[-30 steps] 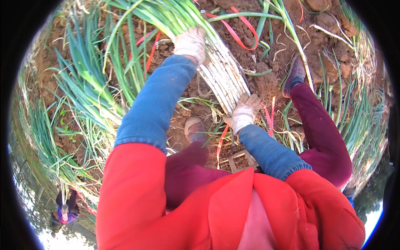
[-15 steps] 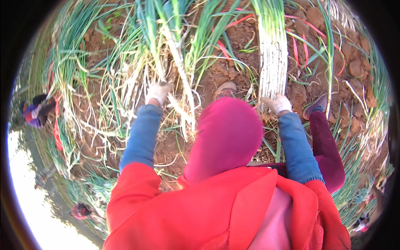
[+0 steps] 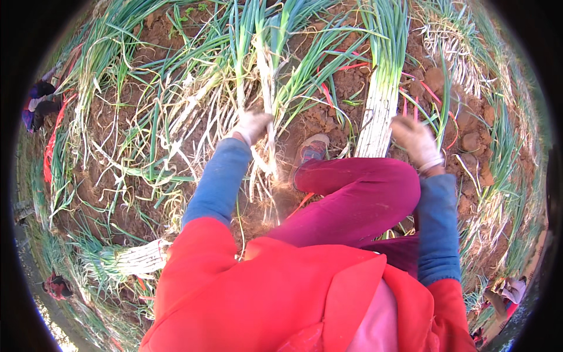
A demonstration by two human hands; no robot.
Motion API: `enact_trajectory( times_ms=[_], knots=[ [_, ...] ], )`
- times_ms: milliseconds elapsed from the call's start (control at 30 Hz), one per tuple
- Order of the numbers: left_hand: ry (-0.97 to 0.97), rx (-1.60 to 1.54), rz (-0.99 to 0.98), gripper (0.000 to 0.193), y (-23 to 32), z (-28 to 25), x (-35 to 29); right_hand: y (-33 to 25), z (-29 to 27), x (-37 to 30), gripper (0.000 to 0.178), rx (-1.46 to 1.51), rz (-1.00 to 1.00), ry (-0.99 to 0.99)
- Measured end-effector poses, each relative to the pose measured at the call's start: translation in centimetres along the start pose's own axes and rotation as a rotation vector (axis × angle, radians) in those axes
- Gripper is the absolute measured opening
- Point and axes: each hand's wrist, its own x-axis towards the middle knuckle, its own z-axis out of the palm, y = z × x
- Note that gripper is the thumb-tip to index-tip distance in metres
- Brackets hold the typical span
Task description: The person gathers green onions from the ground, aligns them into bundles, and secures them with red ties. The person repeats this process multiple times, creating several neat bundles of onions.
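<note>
My left hand [image 3: 252,127], in a pale glove, is closed around the lower end of a green onion [image 3: 240,76]. Another long, pale-stemmed green onion [image 3: 267,76] runs down right beside its fingers. My right hand [image 3: 415,138], gloved too, is raised to the right of a neat bundle of green onions [image 3: 375,111]. Motion blurs its fingers, so I cannot tell whether it grips anything. Close to its outer side a single leafy stalk [image 3: 444,100] lies on the soil. My bent knee hides the root end of the bundle.
Loose green onions [image 3: 193,111] cover the soil at the left, more [image 3: 457,58] lie at the far right. Red ribbons [image 3: 431,91] lie around the bundle. Another bundle [image 3: 141,258] rests at lower left. My shoe [image 3: 314,149] stands between the hands. Other people [image 3: 41,105] are at the edges.
My right hand has left the root end of the bundle and moved up and right. My left hand has shifted right with the green onion. My knee has swung right, over the bundle's base.
</note>
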Motion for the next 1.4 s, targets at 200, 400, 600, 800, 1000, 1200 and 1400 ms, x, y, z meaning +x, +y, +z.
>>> enact_trajectory(
  times_ms=[200, 400, 600, 800, 1000, 1200, 1400],
  knots=[
    [-0.154, -0.896, 0.193, 0.022, 5.3, 0.6, -3.3, -15.8, 0.7, 4.1, 0.062, 0.232, 0.006, -0.132],
    [0.102, -0.551, 0.226, 0.044, 1.0, 3.1, -3.6, -21.8, 12.5, 2.3, 0.030, 0.687, 0.239, -0.396],
    [0.345, 0.003, -0.094, 0.060, -10.6, -0.1, 2.3, -21.0, 12.1, 2.4, 0.034, 0.760, 0.287, -0.367],
    [0.221, -0.463, -0.027, 0.049, -8.4, 0.2, 1.2, -19.0, 15.0, 3.0, 0.047, 0.409, 0.411, -0.299],
    [0.042, -0.160, 0.349, 0.072, -3.0, 2.9, -7.3, -16.0, 17.4, 4.3, 0.053, 0.381, 0.165, -0.472],
    [0.212, 0.378, -0.182, 0.057, -9.3, 1.9, -4.7, -19.8, 10.7, 4.3, 0.038, 0.877, 0.397, -0.398],
    [0.048, 0.412, -0.072, 0.061, -11.1, 2.9, -4.5, -19.9, 7.0, 3.2, 0.032, 0.746, 0.179, -0.288]
  ],
)
